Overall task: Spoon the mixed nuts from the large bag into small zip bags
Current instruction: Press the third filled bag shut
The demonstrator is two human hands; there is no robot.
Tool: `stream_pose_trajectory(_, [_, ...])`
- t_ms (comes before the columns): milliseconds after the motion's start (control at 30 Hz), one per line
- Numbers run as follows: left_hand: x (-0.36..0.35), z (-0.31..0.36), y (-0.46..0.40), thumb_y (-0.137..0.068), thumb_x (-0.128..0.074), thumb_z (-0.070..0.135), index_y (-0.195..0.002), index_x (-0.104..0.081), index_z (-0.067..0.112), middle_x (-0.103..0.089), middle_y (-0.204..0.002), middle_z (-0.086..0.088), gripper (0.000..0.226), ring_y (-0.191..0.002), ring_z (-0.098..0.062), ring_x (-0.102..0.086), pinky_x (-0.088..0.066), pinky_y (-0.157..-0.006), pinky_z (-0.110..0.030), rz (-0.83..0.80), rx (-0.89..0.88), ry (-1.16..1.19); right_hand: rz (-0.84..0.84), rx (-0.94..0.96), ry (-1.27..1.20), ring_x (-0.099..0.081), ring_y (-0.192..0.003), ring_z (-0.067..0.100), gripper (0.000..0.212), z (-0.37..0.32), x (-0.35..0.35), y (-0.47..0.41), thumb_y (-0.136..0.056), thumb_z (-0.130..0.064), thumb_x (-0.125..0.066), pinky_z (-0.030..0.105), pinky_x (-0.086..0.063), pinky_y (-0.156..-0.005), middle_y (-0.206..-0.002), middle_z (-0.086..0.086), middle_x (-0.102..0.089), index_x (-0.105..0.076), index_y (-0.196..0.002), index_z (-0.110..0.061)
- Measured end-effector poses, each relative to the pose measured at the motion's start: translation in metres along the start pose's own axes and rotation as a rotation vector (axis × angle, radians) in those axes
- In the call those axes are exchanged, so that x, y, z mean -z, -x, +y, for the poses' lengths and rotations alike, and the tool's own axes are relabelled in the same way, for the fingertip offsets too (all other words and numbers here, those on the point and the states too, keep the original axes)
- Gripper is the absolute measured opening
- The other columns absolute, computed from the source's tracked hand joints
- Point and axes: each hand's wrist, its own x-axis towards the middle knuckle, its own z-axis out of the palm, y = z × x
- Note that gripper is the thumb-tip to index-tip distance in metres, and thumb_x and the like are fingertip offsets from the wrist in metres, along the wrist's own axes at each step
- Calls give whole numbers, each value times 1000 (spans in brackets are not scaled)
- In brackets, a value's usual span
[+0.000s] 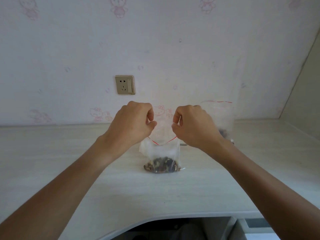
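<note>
We pinch the small zip bag's (160, 153) red-lined mouth with left hand (133, 122) and right hand (192, 125), bag standing on the table (69, 161); film looks limp and slippery, nuts (161, 165) weighting its base.

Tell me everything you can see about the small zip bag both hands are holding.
The small zip bag is clear thin plastic with a red line along its mouth, which sags into a V. It stands upright on the pale table, with mixed nuts filling only its bottom. The left hand and right hand each pinch one top corner. Whether the zip is closed is unclear.
</note>
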Motion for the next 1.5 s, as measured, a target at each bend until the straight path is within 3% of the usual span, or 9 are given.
stream_pose_trajectory(167, [11,-6,-15,-84,-81,22,-87,-76,27,-66,-74,14,8,-75,-11,-63,-41,-60,-20,-109,126,71,-107,-81,-192,-59,-69,15,28,1,8,-14,-83,-2,-66,27,-49,-62,-73,-9,-58,-57,-70,-25])
stream_pose_trajectory(333, [20,-15,-22,-75,-73,-2,-60,-68,31,-56,-60,10,37,-52,-4,-50,-45,-62,-26,-70,153,194,-230,-242,-390,-47,-35,12,15,14,15,-22,-86,5,-60,17,-36,-37,-63,5,-62,-61,-94,-7])
stream_pose_trajectory(433, [16,-18,-20,-73,-74,-2,-69,-63,30,-55,-68,10,34,-56,-5,-50,-43,-60,-27,-66,141,182,-291,-231,-371,-44,-29,7,9,16,16,-22,-85,7,-60,14,-39,-36,-41,-9,-56,-67,-88,2])
stream_pose_trajectory(633, [11,-6,-26,-75,-91,37,-104,-70,36,-64,-101,16,36,-87,-5,-63,-50,-78,-29,-198,6,147,-300,-194,-376,-53,-49,18,30,8,10,-24,-77,13,-59,18,-39,-37,-56,2,-53,-51,-63,-12])
stream_pose_trajectory(800, [4,4,-33,-80,-90,28,-89,-82,29,-78,-85,11,12,-79,0,-69,-53,-77,-14,-326,-68,377,-264,-180,-371,-34,-27,8,38,5,6,-29,-74,19,-53,17,-31,-35,-42,-8,-39,-44,-55,-13])
stream_pose_trajectory(967, [-2,1,-35,-75,-92,19,-69,-70,34,-73,-77,8,28,-67,-15,-64,-53,-69,-29,-185,-140,350,-252,-182,-360,-37,-23,11,29,8,6,-32,-76,12,-69,16,-28,-32,-59,3,-46,-51,-73,-10])
stream_pose_trajectory(1133, [-4,-6,-33,-75,-91,13,-75,-70,31,-71,-77,8,28,-72,-11,-66,-54,-70,-30,-93,-190,327,-284,-152,-300,-63,-41,17,7,18,10,-33,-84,-4,-67,25,-51,-39,-71,7,-66,-65,-82,-10])
stream_pose_trajectory(1233, [0,-13,-31,-80,-84,0,-85,-73,24,-73,-82,12,27,-80,-5,-70,-49,-68,-15,-155,-204,350,-383,-199,-461,-72,-55,23,7,26,14,-32,-92,-8,-67,32,-58,-48,-69,12,-72,-71,-89,-3])
stream_pose_trajectory(1500, [33,-41,-27,-94,-73,8,-83,-79,36,-78,-97,18,30,-92,-2,-72,-53,-72,-12,-357,-147,337,-457,-189,-687,-74,-66,32,13,43,24,-24,-100,-8,-62,34,-57,-50,-82,20,-74,-70,-111,-10])
